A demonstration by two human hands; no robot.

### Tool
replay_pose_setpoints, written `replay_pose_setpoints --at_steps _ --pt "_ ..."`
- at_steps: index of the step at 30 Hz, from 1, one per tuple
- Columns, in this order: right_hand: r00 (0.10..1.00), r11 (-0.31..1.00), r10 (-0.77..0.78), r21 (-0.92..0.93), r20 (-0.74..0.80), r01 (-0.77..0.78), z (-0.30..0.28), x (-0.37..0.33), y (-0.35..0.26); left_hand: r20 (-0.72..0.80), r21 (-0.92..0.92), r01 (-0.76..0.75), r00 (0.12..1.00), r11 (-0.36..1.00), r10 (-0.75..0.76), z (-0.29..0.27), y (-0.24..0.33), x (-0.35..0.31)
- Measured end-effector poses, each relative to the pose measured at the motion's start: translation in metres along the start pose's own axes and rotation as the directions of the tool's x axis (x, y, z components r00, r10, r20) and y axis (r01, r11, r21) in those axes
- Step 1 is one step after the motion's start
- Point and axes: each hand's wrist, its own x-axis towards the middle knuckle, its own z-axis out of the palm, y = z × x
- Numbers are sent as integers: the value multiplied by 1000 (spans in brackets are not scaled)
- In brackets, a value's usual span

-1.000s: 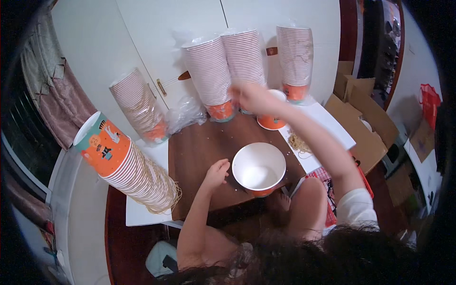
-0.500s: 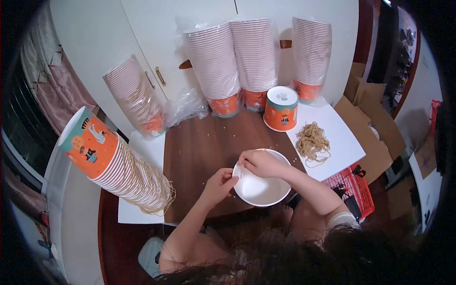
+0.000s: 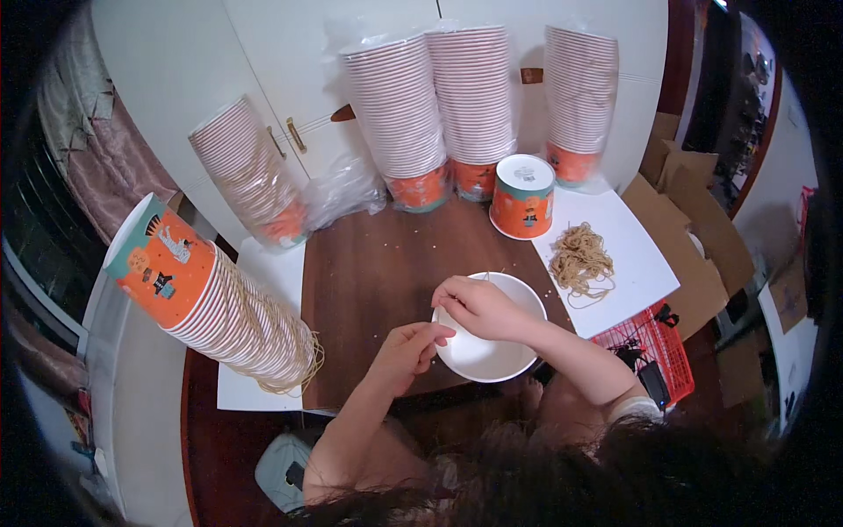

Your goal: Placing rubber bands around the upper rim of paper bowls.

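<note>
A white-lined paper bucket (image 3: 500,358) stands with its mouth up at the table's front edge. My left hand (image 3: 406,354) is at its left rim, thumb over the rim and fingers curled outside, pinching there. My right hand (image 3: 481,309) reaches across the mouth, fingertips pressed together at the same part of the rim; what they hold is hidden. A short thin strand (image 3: 488,276) shows at the far rim beside my right hand. To the right lies a tangled pile of tan cords (image 3: 581,260). Behind it an orange and teal paper bucket (image 3: 522,206) stands upside down.
On the left leans a stack of nested buckets (image 3: 219,303) draped with tan cords. Plastic-wrapped bucket stacks (image 3: 395,114) line the back, with a crumpled clear bag (image 3: 344,189) among them. A red basket (image 3: 672,356) and cardboard boxes (image 3: 694,220) stand at right.
My left hand has shifted slightly right, its thumb now further over the rim. My right fingers have curled in closer to it. The bucket has moved a little to the right.
</note>
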Motion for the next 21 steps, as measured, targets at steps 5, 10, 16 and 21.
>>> replay_pose_setpoints --at_steps 5,10,16,21 --pt "1000 996 19 -91 -11 -20 -3 -1 2 -39 26 -107 993 994 108 -6 -5 5" --pt "999 985 15 -175 51 -5 -12 -6 -3 -150 271 -116 976 956 161 -7 1 2" --pt "987 987 4 -162 162 23 -8 -4 2 -115 519 -381 856 765 504 -12 -7 3" --pt "991 990 17 -142 130 1 -1 -4 6 -72 735 -440 707 517 704 -5 -5 2"
